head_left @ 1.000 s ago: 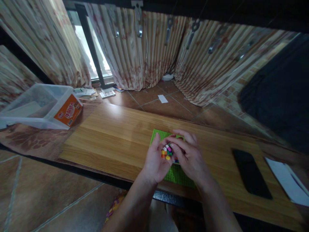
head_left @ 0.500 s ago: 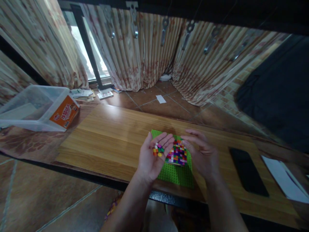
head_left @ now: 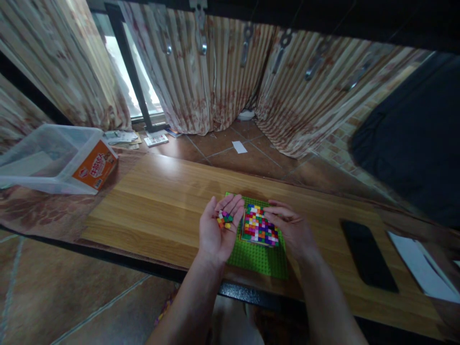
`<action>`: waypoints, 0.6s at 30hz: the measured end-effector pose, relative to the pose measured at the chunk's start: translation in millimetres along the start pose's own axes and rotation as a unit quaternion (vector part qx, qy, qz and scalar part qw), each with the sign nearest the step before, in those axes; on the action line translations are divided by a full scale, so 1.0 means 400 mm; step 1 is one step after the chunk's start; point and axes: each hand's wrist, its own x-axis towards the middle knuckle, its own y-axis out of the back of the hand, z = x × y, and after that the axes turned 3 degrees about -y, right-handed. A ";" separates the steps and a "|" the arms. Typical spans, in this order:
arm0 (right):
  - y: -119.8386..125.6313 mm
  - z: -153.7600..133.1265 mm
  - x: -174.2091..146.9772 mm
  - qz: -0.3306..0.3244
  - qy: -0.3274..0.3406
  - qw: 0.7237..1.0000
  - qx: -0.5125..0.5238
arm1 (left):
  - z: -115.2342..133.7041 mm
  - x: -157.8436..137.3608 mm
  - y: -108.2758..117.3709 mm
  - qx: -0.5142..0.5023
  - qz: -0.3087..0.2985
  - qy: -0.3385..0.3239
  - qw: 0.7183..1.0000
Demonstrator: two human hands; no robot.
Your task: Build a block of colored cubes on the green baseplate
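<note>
My left hand [head_left: 217, 235] is palm up and slightly cupped, carrying several tiny toy bricks [head_left: 224, 219] in white, purple, green, orange and yellow. Close to its fingertips lies a flat block of multicoloured bricks [head_left: 259, 227], raised on a green studded baseplate [head_left: 257, 261]. My right hand [head_left: 289, 227] reaches over the block's right side, thumb and forefinger pinched at its upper right part. Whatever sits between those fingertips is too small to make out.
The baseplate lies on a wooden board [head_left: 161, 201] on the table. To the right are a black phone [head_left: 368, 254] and white paper [head_left: 420, 263]. A clear plastic bin [head_left: 57, 163] with an orange label stands at the left. Metal clips hang overhead before the curtains.
My left hand has shifted left with its bricks, uncovering more of the multicoloured block. My right hand has come down and left onto the block, its fingers drawn together.
</note>
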 end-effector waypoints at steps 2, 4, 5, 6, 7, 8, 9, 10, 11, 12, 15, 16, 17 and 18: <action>-0.006 0.001 0.000 0.002 -0.019 0.999 0.029 | 0.000 0.000 0.000 0.000 -0.001 0.000 1.000; -0.013 -0.001 -0.003 0.007 -0.048 0.997 0.063 | 0.000 -0.001 -0.001 0.001 -0.001 0.001 1.000; -0.016 -0.003 -0.004 0.008 -0.065 0.995 0.080 | 0.000 -0.001 -0.001 0.002 0.000 0.003 1.000; -0.019 -0.005 -0.006 0.007 -0.082 0.992 0.097 | -0.001 -0.002 -0.001 0.003 0.001 0.007 1.000; -0.022 -0.007 -0.008 0.004 -0.100 0.989 0.112 | -0.002 -0.003 -0.002 0.004 0.001 0.010 1.000; -0.023 -0.009 -0.009 -0.002 -0.116 0.985 0.124 | -0.002 -0.004 -0.001 0.005 -0.001 0.014 1.000; -0.024 -0.010 -0.010 -0.008 -0.129 0.983 0.134 | -0.003 -0.004 -0.001 0.006 -0.004 0.017 1.000; -0.024 -0.010 -0.010 -0.012 -0.139 0.980 0.143 | -0.003 -0.005 0.000 0.007 -0.009 0.020 1.000; -0.024 -0.009 -0.010 -0.014 -0.147 0.978 0.150 | -0.004 -0.006 0.000 0.008 -0.015 0.022 1.000; -0.023 -0.008 -0.009 -0.015 -0.151 0.976 0.156 | -0.004 -0.006 0.001 0.008 -0.021 0.025 0.999; -0.023 -0.002 -0.005 -0.018 -0.143 0.977 0.160 | -0.007 -0.009 0.001 0.010 -0.033 0.035 0.999; -0.023 -0.001 -0.004 -0.018 -0.138 0.978 0.157 | -0.009 -0.010 0.001 0.012 -0.036 0.039 0.998; -0.024 -0.002 -0.003 -0.016 -0.132 0.979 0.152 | -0.011 -0.011 0.000 0.013 -0.041 0.043 0.998; -0.025 -0.003 -0.003 -0.012 -0.128 0.981 0.147 | -0.013 -0.012 -0.001 0.015 -0.048 0.046 0.998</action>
